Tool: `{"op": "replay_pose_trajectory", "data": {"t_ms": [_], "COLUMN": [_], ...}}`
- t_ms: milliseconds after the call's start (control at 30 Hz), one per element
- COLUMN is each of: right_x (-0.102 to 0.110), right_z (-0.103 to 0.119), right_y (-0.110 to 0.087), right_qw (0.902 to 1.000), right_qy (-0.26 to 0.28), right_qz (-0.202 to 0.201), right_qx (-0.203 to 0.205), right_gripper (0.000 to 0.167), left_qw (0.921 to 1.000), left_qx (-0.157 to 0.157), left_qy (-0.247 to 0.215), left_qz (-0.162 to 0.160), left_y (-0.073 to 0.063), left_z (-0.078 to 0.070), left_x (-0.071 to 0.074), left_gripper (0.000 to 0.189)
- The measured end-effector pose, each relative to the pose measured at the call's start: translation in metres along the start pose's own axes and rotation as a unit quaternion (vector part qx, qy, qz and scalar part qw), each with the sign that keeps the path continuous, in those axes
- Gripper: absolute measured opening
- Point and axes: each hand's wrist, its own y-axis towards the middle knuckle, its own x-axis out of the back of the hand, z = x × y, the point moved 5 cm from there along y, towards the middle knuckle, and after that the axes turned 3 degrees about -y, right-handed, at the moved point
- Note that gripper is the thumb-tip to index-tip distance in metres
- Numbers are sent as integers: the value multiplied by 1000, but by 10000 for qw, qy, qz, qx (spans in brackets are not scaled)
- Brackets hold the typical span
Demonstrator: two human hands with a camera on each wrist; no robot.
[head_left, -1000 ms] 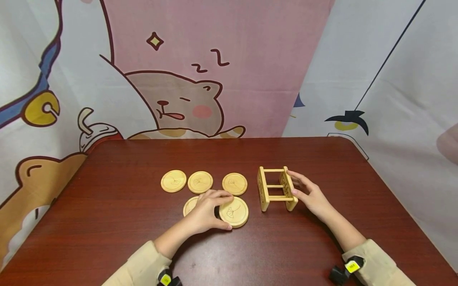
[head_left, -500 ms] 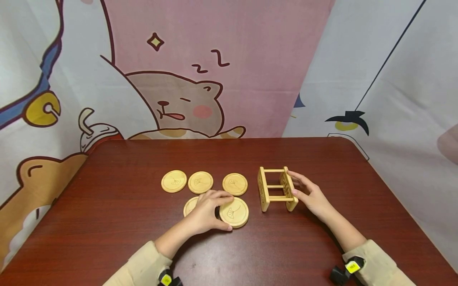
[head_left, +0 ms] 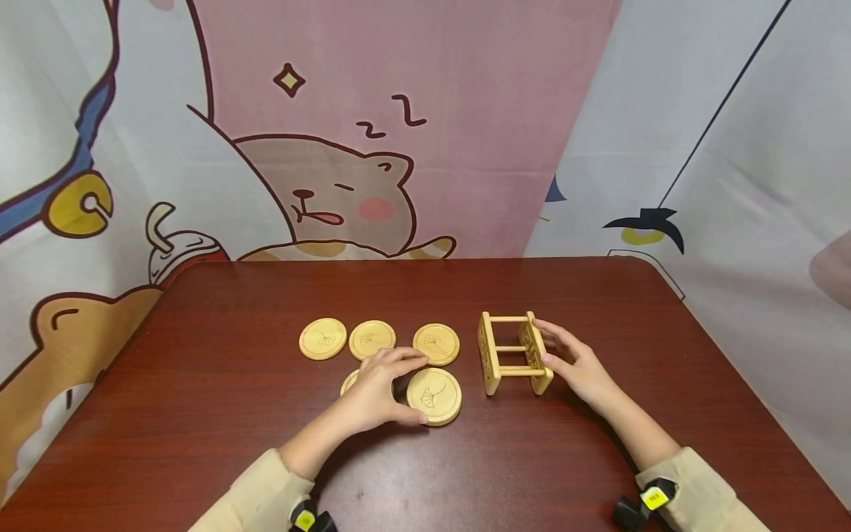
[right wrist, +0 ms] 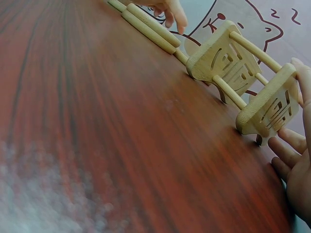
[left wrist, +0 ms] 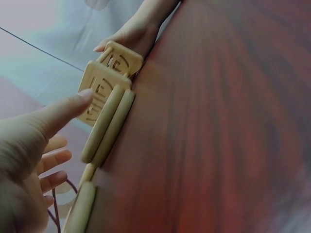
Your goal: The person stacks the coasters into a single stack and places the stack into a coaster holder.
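Left hand (head_left: 375, 390), fingers spread beside disc stack (head_left: 434, 397), tabletop (head_left: 470, 399) gap, rack (head_left: 510, 348), right hand (head_left: 580, 373), relaxed fingers at outer edge

Two letters can be read, both dark Zs on the backdrop (head_left: 505, 89). In the head view, the small Z (head_left: 368, 130) stands at 1 o'clock from the face of the printed bear (head_left: 346, 166), and the large Z (head_left: 407, 110) at 2 o'clock from the small one. The right wrist view shows the pair too, between 1 and 2 o'clock from its centre. In the head view, the left label (head_left: 305, 520), yellow, at 7 o'clock, and the right label (head_left: 654, 498), also yellow, between 4 and 5 o'clock, carry dark print too small to read. Stroke-like cut-outs in the rack (head_left: 510, 348) cannot be made out as characters.
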Motion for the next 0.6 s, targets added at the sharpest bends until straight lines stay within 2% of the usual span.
{"op": "replay_pose_trajectory", "data": {"t_ms": [367,600], "right_x": [0,0], "right_z": [0,0], "right_y": [-1,0], "right_qw": [10000,10000], "right_qy": [-7,24], "right_qz": [4,5], "right_qx": [-40,-43], "right_gripper": [51,51], "left_qw": [9981,9959], "left_qx": [251,317], "left_qy": [-192,-125], "left_qz": [-525,-833], "left_y": [-1,-2], "left_z": [13,25], "left_x": [25,43], "left_gripper": [78,80]}}
